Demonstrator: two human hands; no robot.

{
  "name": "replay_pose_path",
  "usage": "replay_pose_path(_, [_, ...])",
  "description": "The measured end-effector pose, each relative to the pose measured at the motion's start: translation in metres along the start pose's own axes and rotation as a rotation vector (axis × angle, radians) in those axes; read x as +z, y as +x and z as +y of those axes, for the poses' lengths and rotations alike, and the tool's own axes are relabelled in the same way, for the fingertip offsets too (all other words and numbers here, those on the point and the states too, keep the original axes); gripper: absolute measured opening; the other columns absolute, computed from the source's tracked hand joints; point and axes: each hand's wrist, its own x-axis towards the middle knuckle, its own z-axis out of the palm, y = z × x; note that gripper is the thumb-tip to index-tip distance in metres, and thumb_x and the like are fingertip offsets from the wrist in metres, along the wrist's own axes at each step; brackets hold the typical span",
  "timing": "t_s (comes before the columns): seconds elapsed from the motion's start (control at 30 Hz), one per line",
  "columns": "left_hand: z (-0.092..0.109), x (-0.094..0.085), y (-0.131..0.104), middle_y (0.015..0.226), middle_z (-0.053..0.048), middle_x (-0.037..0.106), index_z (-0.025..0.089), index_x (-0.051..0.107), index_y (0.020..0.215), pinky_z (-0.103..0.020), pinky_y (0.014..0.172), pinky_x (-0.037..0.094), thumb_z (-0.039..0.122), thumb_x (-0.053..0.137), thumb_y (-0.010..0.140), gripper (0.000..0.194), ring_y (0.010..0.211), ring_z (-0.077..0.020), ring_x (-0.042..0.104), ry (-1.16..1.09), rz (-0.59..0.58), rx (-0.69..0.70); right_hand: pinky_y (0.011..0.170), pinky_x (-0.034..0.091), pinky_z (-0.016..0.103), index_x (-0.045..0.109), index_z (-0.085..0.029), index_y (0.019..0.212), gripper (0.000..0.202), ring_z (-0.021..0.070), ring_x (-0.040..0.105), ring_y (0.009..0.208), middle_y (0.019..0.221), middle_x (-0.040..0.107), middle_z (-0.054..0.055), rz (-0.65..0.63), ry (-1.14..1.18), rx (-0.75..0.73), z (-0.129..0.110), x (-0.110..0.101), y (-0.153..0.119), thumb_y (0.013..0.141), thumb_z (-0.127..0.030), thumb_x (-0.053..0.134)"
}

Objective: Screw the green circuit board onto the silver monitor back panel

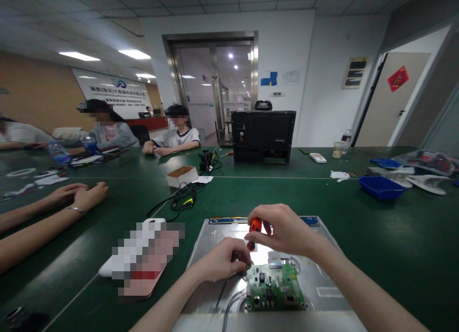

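My right hand (283, 229) is closed around the orange and black handle of a screwdriver (255, 225), held upright over the upper left corner of a green circuit board (274, 286). Close beside the tool's lower end is my left hand (225, 260), its fingers curled together at the board's corner. Whatever those fingers pinch, if anything, is hidden. The board lies on a silver metal display panel (204, 241) with a blue strip along its far edge. Grey cables (231, 305) run from the board's left side toward me.
A pink phone (152, 270) and a white device (122, 258) lie left. Beyond are black cables (184, 198), an open box (182, 176) and a black monitor housing (263, 137). A blue tray (382, 187) sits right. Another person's hands (84, 198) rest at left; several people sit farther off.
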Motion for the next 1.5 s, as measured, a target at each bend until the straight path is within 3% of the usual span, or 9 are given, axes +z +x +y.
replay_pose_path(0.23, [-0.001,0.0,0.001,0.067,0.004,0.059,0.016,0.07,0.074,-0.022,0.061,0.038,0.007,0.063,0.066,0.014,0.064,-0.0132,0.052,-0.027,-0.003,0.013,0.057,0.033,0.021,0.064,-0.016,0.083,0.011,0.009,0.049,0.059,0.073,0.064,-0.001,0.017,-0.041,-0.006,0.001,-0.002,-0.001,0.085,-0.027,0.068])
replay_pose_path(0.53, [-0.004,0.001,0.001,0.07,0.002,0.061,0.016,0.069,0.075,-0.022,0.06,0.038,0.009,0.062,0.067,0.013,0.066,-0.014,0.053,-0.038,-0.016,0.008,0.056,0.033,0.022,0.063,-0.017,0.08,0.014,0.0087,0.049,0.058,0.073,0.064,-0.002,-0.008,-0.099,0.012,0.002,0.002,0.0,0.084,-0.029,0.069])
replay_pose_path(0.7, [-0.006,0.001,0.002,0.068,0.003,0.06,0.017,0.068,0.073,-0.022,0.06,0.038,0.01,0.062,0.066,0.011,0.066,-0.0143,0.053,-0.017,-0.023,0.006,0.057,0.032,0.023,0.062,-0.019,0.1,0.021,0.0099,0.053,0.06,0.078,0.068,-0.002,-0.002,-0.156,-0.01,0.004,0.005,-0.002,0.085,-0.03,0.07])
replay_pose_path(0.9, [-0.01,0.002,0.004,0.073,0.001,0.064,0.016,0.066,0.081,-0.023,0.062,0.042,0.011,0.061,0.066,0.017,0.067,-0.015,0.057,-0.124,-0.048,0.057,0.053,0.024,0.026,0.063,-0.019,0.087,0.019,0.0125,0.055,0.061,0.08,0.067,0.0,-0.104,-0.316,-0.007,-0.002,0.005,-0.002,0.088,-0.038,0.064])
replay_pose_path(1.07, [-0.013,0.002,0.006,0.07,0.002,0.063,0.016,0.067,0.078,-0.022,0.059,0.041,0.012,0.062,0.065,0.014,0.065,-0.0141,0.054,-0.061,-0.032,0.04,0.059,0.033,0.026,0.059,-0.018,0.105,0.023,0.0143,0.059,0.072,0.094,0.068,0.003,-0.155,-0.164,-0.018,-0.011,-0.003,-0.005,0.084,-0.025,0.062])
replay_pose_path(1.2, [-0.015,0.002,0.006,0.073,0.001,0.064,0.017,0.068,0.079,-0.021,0.06,0.042,0.011,0.061,0.065,0.016,0.068,-0.0147,0.054,-0.046,-0.055,0.048,0.06,0.035,0.027,0.057,-0.017,0.109,0.029,0.0152,0.06,0.072,0.092,0.069,0.003,-0.192,-0.141,0.005,-0.014,-0.005,-0.006,0.079,-0.015,0.057])
replay_pose_path(1.5, [-0.009,0.002,0.004,0.071,0.002,0.062,0.016,0.068,0.077,-0.023,0.061,0.042,0.01,0.061,0.066,0.015,0.067,-0.0146,0.054,-0.058,-0.041,0.025,0.057,0.031,0.027,0.058,-0.02,0.107,0.021,0.0164,0.064,0.07,0.091,0.073,0.002,-0.165,-0.237,0.044,-0.012,0.002,-0.003,0.086,-0.022,0.06])
